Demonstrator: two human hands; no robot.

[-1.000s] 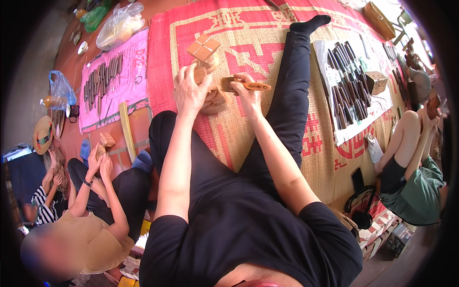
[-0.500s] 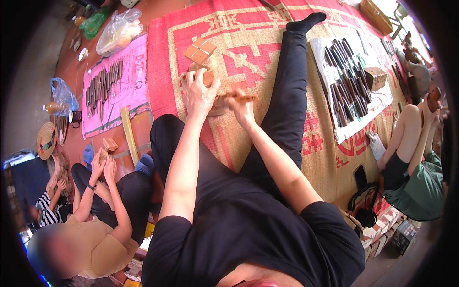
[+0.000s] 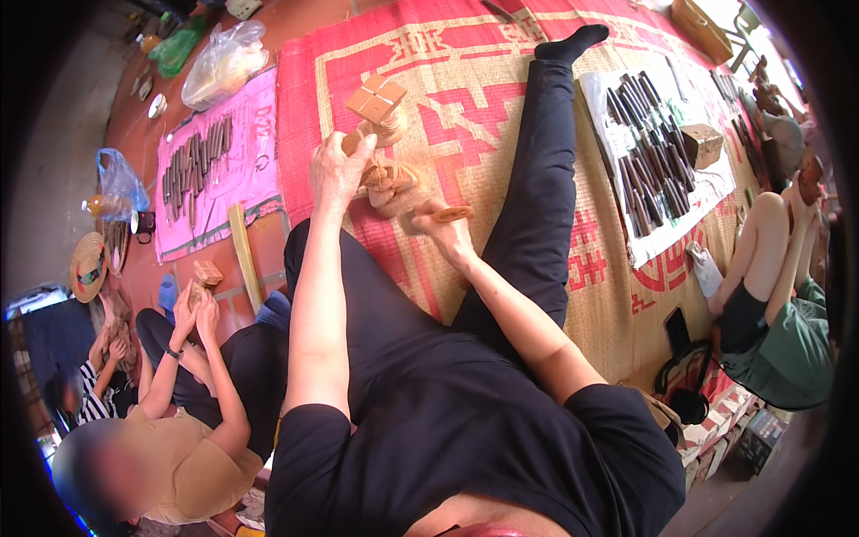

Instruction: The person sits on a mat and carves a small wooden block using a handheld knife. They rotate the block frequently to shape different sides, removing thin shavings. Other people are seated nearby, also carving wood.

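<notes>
A pale carved wooden piece lies on the mat between my legs, with rounded, cut forms at its near end. At its far end is a square brown block marked with pale crossing lines. My left hand is closed round the left side of the carving, thumb toward the block. Just right of the carving, apart from it, my right hand grips a tool with a brown wooden handle. The tool's working end is hidden or blurred.
Many dark-handled tools lie on a white cloth to the right, beside a wooden block. More tools rest on a pink cloth at left. A co-worker at lower left holds a wooden piece; another person sits far right.
My left hand has shifted left along the carving, uncovering its near end. My right hand has drawn back toward me, away from the carving, with the tool turned in its grip.
</notes>
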